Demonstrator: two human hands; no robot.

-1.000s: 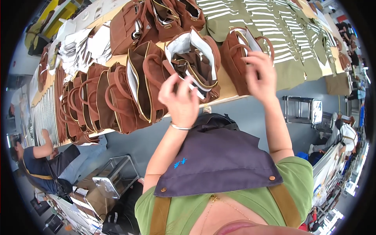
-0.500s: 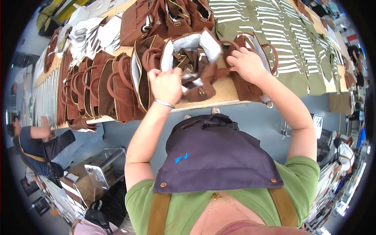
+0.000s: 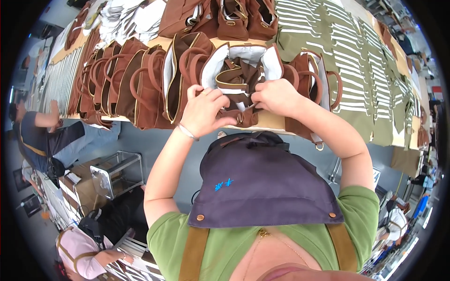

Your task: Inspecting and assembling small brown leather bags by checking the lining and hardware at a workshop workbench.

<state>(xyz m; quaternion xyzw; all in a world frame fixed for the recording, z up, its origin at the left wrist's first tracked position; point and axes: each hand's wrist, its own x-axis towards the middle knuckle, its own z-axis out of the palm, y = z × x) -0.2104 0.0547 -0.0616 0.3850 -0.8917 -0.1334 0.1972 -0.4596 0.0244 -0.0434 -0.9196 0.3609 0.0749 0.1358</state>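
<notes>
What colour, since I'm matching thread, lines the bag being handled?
The visible lining is white, best seen in the head view.

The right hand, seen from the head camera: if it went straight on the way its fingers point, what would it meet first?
Probably the dark brown material in the open bag, just left of the right hand; the left hand lies beyond. Depth is unclear here.

Wood-toned table [image 3: 272, 122]: brown bags [image 3: 152, 111] in rows, white pieces [image 3: 123, 22] heaped far left, white-edged olive pieces [image 3: 358, 112] right.
</notes>
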